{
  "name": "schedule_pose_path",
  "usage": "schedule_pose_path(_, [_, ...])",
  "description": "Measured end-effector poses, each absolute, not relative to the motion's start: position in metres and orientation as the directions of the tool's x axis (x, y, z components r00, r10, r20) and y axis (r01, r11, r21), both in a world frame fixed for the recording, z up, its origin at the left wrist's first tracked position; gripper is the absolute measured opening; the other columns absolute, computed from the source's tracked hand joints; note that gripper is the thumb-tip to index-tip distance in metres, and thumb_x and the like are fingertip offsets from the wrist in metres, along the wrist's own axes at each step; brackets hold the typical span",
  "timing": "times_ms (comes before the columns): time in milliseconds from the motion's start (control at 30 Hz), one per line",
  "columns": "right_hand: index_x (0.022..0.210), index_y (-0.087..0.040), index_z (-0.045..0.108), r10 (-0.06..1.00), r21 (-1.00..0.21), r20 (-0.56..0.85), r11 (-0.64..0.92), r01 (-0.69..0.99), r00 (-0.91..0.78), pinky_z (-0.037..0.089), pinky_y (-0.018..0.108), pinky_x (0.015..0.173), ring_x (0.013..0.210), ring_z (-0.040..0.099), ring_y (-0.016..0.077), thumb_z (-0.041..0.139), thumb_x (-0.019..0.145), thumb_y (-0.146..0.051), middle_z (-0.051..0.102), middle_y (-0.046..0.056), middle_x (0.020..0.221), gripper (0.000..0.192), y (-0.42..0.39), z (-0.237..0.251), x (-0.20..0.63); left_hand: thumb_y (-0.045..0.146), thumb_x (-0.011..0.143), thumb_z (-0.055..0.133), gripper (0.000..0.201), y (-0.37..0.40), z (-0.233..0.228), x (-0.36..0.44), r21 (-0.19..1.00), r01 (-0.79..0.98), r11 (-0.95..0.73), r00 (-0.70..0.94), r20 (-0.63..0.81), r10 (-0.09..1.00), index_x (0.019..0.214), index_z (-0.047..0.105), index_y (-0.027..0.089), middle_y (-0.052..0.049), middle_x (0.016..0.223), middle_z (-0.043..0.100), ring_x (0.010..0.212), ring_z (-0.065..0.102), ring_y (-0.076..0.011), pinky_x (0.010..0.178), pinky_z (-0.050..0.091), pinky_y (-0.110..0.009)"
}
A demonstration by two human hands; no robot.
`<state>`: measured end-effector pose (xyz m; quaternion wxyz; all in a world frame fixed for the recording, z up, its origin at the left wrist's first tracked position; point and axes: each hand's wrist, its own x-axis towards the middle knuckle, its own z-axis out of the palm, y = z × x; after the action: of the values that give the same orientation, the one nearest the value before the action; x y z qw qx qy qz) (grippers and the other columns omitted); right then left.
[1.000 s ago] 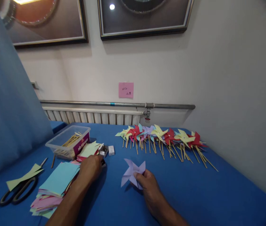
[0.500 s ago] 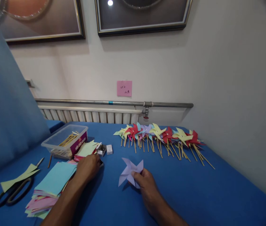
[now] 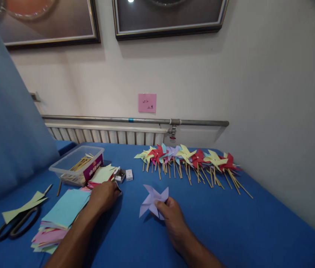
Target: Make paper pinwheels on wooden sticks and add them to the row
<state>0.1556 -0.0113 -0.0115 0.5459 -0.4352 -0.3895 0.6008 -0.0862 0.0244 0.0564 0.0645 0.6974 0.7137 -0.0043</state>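
Note:
My right hand [image 3: 171,215] pinches a folded lilac paper pinwheel head [image 3: 152,199] just above the blue table [image 3: 230,227]. My left hand [image 3: 104,195] rests knuckles-up on the table, its fingertips by a small open box of pins [image 3: 120,175]; whether it holds anything is hidden. A small white box [image 3: 129,175] sits right of the pin box. Left of that hand lies a stack of coloured paper squares [image 3: 62,212], cyan on top.
A row of several finished pinwheels on sticks [image 3: 191,158] lies along the far side. A clear plastic tub with wooden sticks [image 3: 76,167] stands at the left. Black scissors [image 3: 15,227] and a yellow paper strip [image 3: 23,206] lie near the left edge. A radiator [image 3: 104,136] runs behind.
My left hand has stayed by the pin box with only a small shift. My right hand keeps the lilac pinwheel, lifted slightly. The view has tilted a little.

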Motion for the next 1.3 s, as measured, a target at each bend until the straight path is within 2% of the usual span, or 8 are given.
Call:
schedule_pose_path(133, [0.08, -0.02, 0.073, 0.995, -0.945, -0.1, -0.101, -0.311, -0.021, 0.049, 0.031, 0.066, 0.062, 0.061, 0.0205, 0.081, 0.069, -0.04, 0.067, -0.001, 0.062, 0.023, -0.008, -0.015, 0.156, 0.026, 0.09, 0.056, 0.022, 0.024, 0.059, -0.087, 0.094, 0.996, 0.011, -0.001, -0.108, 0.994, 0.09, 0.078, 0.024, -0.012, 0.106, 0.082, 0.103, 0.076, -0.0325, 0.079, 0.052, -0.037])
schedule_pose_path(500, [0.082, -0.02, 0.073, 0.994, -0.944, -0.112, -0.11, -0.31, -0.011, 0.05, 0.031, 0.067, 0.062, 0.062, 0.0192, 0.081, 0.07, -0.037, 0.068, -0.001, 0.064, 0.022, -0.012, -0.009, 0.155, 0.021, 0.097, 0.043, 0.034, 0.028, 0.049, -0.085, 0.001, 0.999, 0.05, -0.05, -0.1, 0.994, 0.103, 0.077, 0.019, -0.018, 0.114, 0.08, 0.107, 0.075, -0.0352, 0.081, 0.054, -0.04])
schedule_pose_path(767, [0.089, -0.019, 0.076, 0.993, -0.94, -0.109, -0.115, -0.322, -0.037, 0.051, 0.032, 0.07, 0.066, 0.065, 0.0208, 0.081, 0.072, -0.036, 0.072, 0.0, 0.07, 0.024, -0.016, -0.002, 0.156, 0.024, 0.09, 0.056, 0.022, 0.024, 0.059, -0.087, 0.105, 0.994, -0.01, 0.021, -0.108, 0.994, 0.093, 0.078, 0.023, -0.012, 0.109, 0.082, 0.105, 0.075, -0.031, 0.081, 0.052, -0.036])
schedule_pose_path(1133, [0.086, -0.019, 0.075, 0.994, -0.948, -0.101, -0.109, -0.3, -0.042, 0.047, 0.03, 0.065, 0.06, 0.059, 0.0184, 0.081, 0.074, -0.037, 0.07, -0.001, 0.067, 0.023, -0.016, -0.002, 0.156, 0.02, 0.096, 0.045, 0.033, 0.025, 0.053, -0.084, 0.038, 0.999, 0.029, -0.025, -0.098, 0.995, 0.099, 0.078, 0.019, -0.019, 0.111, 0.081, 0.106, 0.076, -0.0358, 0.084, 0.055, -0.042])
schedule_pose_path(1300, [0.086, -0.02, 0.075, 0.994, -0.944, -0.107, -0.11, -0.312, -0.028, 0.049, 0.03, 0.066, 0.063, 0.063, 0.0203, 0.083, 0.072, -0.037, 0.072, 0.0, 0.068, 0.023, -0.016, -0.003, 0.156, 0.024, 0.091, 0.055, 0.024, 0.023, 0.058, -0.085, 0.077, 0.997, -0.01, 0.019, -0.12, 0.993, 0.094, 0.079, 0.022, -0.016, 0.111, 0.081, 0.107, 0.076, -0.0352, 0.082, 0.054, -0.039])
